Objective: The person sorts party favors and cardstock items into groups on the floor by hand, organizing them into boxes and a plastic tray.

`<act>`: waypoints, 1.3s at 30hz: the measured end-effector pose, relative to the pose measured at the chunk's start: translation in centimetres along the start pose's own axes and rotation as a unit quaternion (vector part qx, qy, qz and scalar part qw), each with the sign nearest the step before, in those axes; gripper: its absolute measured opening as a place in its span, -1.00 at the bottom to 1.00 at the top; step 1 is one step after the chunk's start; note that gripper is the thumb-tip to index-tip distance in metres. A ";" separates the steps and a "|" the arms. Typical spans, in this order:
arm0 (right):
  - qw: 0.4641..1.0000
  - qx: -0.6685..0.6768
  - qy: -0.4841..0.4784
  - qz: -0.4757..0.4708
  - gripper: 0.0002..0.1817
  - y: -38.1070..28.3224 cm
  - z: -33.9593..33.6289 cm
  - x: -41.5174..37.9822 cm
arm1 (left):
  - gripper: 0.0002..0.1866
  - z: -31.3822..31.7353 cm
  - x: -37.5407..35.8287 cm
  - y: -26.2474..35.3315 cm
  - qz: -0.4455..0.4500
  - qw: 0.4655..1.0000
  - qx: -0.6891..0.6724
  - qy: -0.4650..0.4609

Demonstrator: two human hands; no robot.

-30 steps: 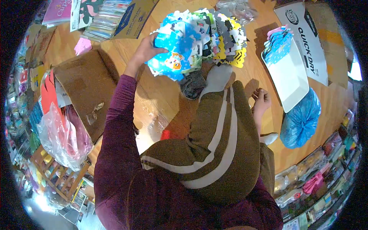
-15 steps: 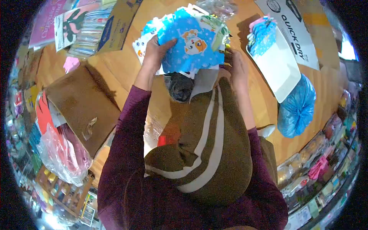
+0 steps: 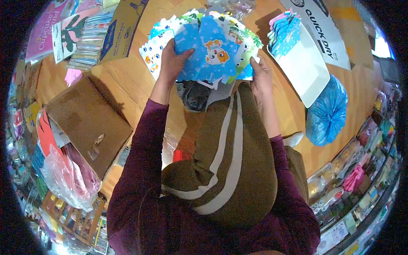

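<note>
A fan of dog-print paper pieces (image 3: 214,51) with notched edges is spread above my knee. The front one is blue with a cartoon dog, and white paw-print and green leaf-print ones show behind it. My left hand (image 3: 173,63) grips the left side, its thumb lying across the front piece. At the right edge my right hand (image 3: 261,74) pinches the fan, thumb in front and its other fingers partly hidden. To the right, similar blue and pink pieces (image 3: 284,34) stand stacked in the far end of a white plastic tray (image 3: 304,68).
A tied blue plastic bag (image 3: 327,111) sits beside the tray, near a QUICK DRY carton (image 3: 321,36). On the left lie an open brown box (image 3: 89,123) with plastic-wrapped things, a box flap (image 3: 125,29) and a packaged bundle (image 3: 91,40). Shelves of goods ring the edges.
The fan has spread wider, showing more white and green pieces. My right hand has moved up from below its right corner to hold the right edge.
</note>
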State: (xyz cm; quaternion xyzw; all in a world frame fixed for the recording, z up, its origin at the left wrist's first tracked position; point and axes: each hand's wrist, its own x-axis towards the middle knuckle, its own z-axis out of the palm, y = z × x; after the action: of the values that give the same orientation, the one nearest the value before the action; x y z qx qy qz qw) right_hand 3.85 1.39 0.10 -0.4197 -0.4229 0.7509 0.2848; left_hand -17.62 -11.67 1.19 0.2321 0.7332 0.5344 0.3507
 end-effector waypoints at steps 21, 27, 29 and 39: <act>0.984 -0.173 0.049 -0.001 -0.68 2.7 -1.1 2.2 | -0.80 -4.5 1.8 -2.4 -0.125 0.915 -0.371 0.095; 0.862 -0.496 0.009 -0.100 -0.58 4.2 -1.9 2.2 | -0.76 -3.7 1.4 -1.9 -0.101 0.912 -0.389 0.080; 0.872 -0.479 0.038 -0.100 -0.59 3.5 -1.4 1.7 | -0.75 -3.6 1.4 -1.9 -0.099 0.910 -0.398 0.065; 0.876 -0.413 0.193 -0.159 -0.78 0.1 -3.6 2.5 | -0.73 -2.3 0.6 -1.0 -0.099 0.924 -0.365 0.055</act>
State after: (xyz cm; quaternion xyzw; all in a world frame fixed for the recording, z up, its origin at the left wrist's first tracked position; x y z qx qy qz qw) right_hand 5.78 4.74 -1.98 -0.5628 -0.6924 0.3567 0.2767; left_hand -19.73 -12.98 0.47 -0.0151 0.5245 0.7397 0.4212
